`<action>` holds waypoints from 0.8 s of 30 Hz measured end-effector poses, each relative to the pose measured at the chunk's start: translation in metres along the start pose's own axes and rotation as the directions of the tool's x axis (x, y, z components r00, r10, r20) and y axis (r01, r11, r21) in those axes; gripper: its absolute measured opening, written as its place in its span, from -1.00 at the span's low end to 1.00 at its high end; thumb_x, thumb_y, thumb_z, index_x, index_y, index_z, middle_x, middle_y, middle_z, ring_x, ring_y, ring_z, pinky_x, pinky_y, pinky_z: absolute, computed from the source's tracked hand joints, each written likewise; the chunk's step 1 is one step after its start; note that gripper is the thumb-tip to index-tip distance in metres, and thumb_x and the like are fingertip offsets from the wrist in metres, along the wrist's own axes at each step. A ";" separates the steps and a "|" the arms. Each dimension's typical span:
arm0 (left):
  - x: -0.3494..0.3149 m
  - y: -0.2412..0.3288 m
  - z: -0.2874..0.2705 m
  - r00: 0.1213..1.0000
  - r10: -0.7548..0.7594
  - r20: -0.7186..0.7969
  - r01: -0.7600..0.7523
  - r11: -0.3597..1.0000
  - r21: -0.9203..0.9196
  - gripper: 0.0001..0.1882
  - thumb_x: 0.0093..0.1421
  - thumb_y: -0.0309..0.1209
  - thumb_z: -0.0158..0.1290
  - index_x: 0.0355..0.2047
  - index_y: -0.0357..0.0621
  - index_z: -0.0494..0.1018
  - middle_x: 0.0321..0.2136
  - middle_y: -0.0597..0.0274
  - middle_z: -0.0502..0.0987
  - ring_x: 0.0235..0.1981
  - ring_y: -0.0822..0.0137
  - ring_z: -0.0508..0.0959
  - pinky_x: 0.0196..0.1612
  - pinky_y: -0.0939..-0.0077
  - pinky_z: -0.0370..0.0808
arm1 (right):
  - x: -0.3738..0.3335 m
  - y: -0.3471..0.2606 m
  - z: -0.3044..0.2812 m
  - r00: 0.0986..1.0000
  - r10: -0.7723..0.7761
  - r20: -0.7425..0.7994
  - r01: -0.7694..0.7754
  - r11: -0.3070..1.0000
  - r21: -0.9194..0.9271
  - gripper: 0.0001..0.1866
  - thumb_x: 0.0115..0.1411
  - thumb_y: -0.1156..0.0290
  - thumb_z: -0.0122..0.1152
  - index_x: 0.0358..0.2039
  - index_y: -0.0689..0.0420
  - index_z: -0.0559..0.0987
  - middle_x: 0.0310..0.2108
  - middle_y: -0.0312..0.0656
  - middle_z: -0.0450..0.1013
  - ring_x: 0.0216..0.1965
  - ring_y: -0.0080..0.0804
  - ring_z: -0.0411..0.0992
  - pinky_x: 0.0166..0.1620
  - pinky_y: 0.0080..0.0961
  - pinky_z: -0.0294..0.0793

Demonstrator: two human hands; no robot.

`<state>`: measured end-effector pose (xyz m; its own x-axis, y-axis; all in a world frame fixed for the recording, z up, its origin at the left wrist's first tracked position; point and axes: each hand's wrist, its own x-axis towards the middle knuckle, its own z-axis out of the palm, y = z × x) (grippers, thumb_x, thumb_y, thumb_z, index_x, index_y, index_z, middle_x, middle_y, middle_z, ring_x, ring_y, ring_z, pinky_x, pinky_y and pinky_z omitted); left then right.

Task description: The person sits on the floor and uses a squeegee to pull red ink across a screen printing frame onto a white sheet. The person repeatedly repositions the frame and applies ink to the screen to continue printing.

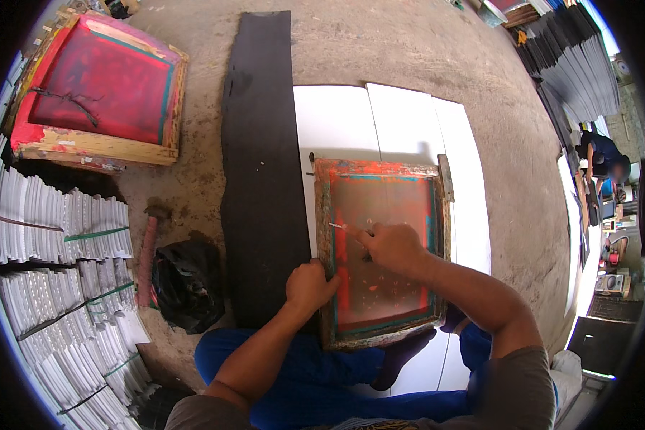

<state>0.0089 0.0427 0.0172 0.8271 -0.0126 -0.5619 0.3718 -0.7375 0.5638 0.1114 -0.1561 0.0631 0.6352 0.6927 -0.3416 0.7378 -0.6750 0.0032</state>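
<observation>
Two hands on one wooden screen-printing frame [382,251], which lies flat on white sheets [401,122] on the floor, just in front of the seated person's knees. Left hand [309,285] is curled closed over the frame's left rail, pressing it down. Right hand [392,245] rests on the mesh near the middle, fingers pinched together on a thin stick-like tool [337,226] whose tip points left toward the frame's left inner edge; what the tip is doing is too small to tell.

Progress, judged only from how things lie: mesh shows red-orange ink patches with pale flecks scattered across the lower half, so the surface looks partly worked, with the near part and right side not yet reached. No way to say how much is left.

Long black sheet [261,143] lies just left of the frame, running far to near. Second, larger red screen frame [97,89] sits far left, untouched. Bundled stacks of white sheets [57,244] line the left. Black bag [186,283] sits near left, beside the left forearm. Another person [605,161] crouches far right.
</observation>
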 end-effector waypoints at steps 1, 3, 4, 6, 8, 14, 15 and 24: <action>0.000 0.001 0.000 1.000 0.002 -0.007 -0.002 1.000 0.001 -0.45 0.07 -0.05 0.23 -0.34 -0.44 0.52 -0.50 -0.23 0.62 -0.40 -0.16 0.67 -0.28 0.02 0.62 | 0.001 0.001 -0.001 1.000 -0.003 0.029 0.002 1.000 0.014 -0.48 0.34 0.23 0.06 0.31 -0.30 0.36 -0.44 -0.11 0.53 -0.45 -0.12 0.57 -0.47 -0.16 0.53; 0.000 0.001 0.002 1.000 0.013 -0.009 -0.013 1.000 0.018 -0.45 0.06 -0.05 0.23 -0.34 -0.44 0.52 -0.50 -0.23 0.62 -0.41 -0.17 0.67 -0.28 0.02 0.62 | 0.002 0.003 -0.003 0.996 -0.007 0.092 0.002 0.999 0.046 -0.46 0.32 0.26 0.06 0.33 -0.28 0.34 -0.43 -0.09 0.53 -0.43 -0.10 0.58 -0.46 -0.14 0.54; 0.001 0.001 0.003 1.000 0.020 -0.010 -0.019 0.999 0.026 -0.45 0.06 -0.05 0.23 -0.35 -0.44 0.52 -0.51 -0.23 0.61 -0.41 -0.17 0.67 -0.28 0.03 0.62 | 0.002 0.002 -0.001 0.992 0.010 0.123 -0.024 0.994 0.109 -0.45 0.32 0.27 0.05 0.33 -0.28 0.34 -0.42 -0.08 0.53 -0.43 -0.08 0.58 -0.44 -0.13 0.55; 0.002 -0.003 0.008 0.999 0.030 -0.022 -0.029 0.999 0.038 -0.45 0.07 -0.04 0.23 -0.35 -0.44 0.52 -0.51 -0.24 0.61 -0.42 -0.17 0.67 -0.29 0.02 0.62 | 0.006 -0.001 0.004 0.982 0.033 0.187 -0.077 0.970 0.232 -0.44 0.32 0.29 0.04 0.34 -0.27 0.33 -0.40 -0.07 0.53 -0.41 -0.06 0.58 -0.41 -0.11 0.55; 0.003 -0.005 0.009 1.000 0.023 -0.012 -0.023 0.999 0.031 -0.45 0.07 -0.04 0.23 -0.36 -0.44 0.53 -0.51 -0.24 0.61 -0.42 -0.17 0.67 -0.30 0.02 0.62 | 0.008 0.000 0.001 0.979 0.035 0.201 -0.098 0.944 0.314 -0.45 0.34 0.29 0.03 0.35 -0.27 0.32 -0.38 -0.06 0.53 -0.39 -0.03 0.57 -0.37 -0.09 0.55; 0.001 -0.004 0.006 1.000 0.021 -0.021 -0.021 1.000 0.007 -0.45 0.07 -0.03 0.23 -0.36 -0.43 0.52 -0.50 -0.23 0.61 -0.41 -0.17 0.67 -0.30 0.01 0.62 | 0.004 0.004 0.000 0.990 -0.009 0.138 -0.007 0.993 0.115 -0.41 0.33 0.29 0.05 0.37 -0.27 0.27 -0.38 -0.08 0.52 -0.37 -0.04 0.58 -0.33 -0.07 0.56; 0.003 -0.006 0.007 1.000 0.019 -0.011 -0.019 1.000 0.006 -0.45 0.07 -0.03 0.23 -0.36 -0.42 0.52 -0.50 -0.23 0.61 -0.41 -0.17 0.67 -0.30 0.01 0.62 | 0.006 0.006 0.001 0.990 -0.015 0.139 -0.005 0.989 0.148 -0.39 0.31 0.29 0.07 0.37 -0.28 0.26 -0.38 -0.09 0.52 -0.37 -0.05 0.58 -0.34 -0.07 0.56; 0.003 -0.001 0.004 1.000 0.006 0.009 -0.006 1.000 0.027 -0.45 0.06 -0.05 0.23 -0.38 -0.45 0.51 -0.51 -0.24 0.61 -0.43 -0.15 0.68 -0.31 0.03 0.63 | 0.020 0.019 -0.020 0.954 -0.118 0.274 0.030 0.952 0.305 -0.37 0.32 0.36 0.03 0.40 -0.17 0.18 -0.38 0.07 0.55 -0.31 0.13 0.60 -0.36 0.07 0.58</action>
<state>0.0088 0.0407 0.0121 0.8256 -0.0231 -0.5638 0.3552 -0.7550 0.5511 0.1426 -0.1499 0.0754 0.4565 0.6710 -0.5843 0.6516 -0.6993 -0.2940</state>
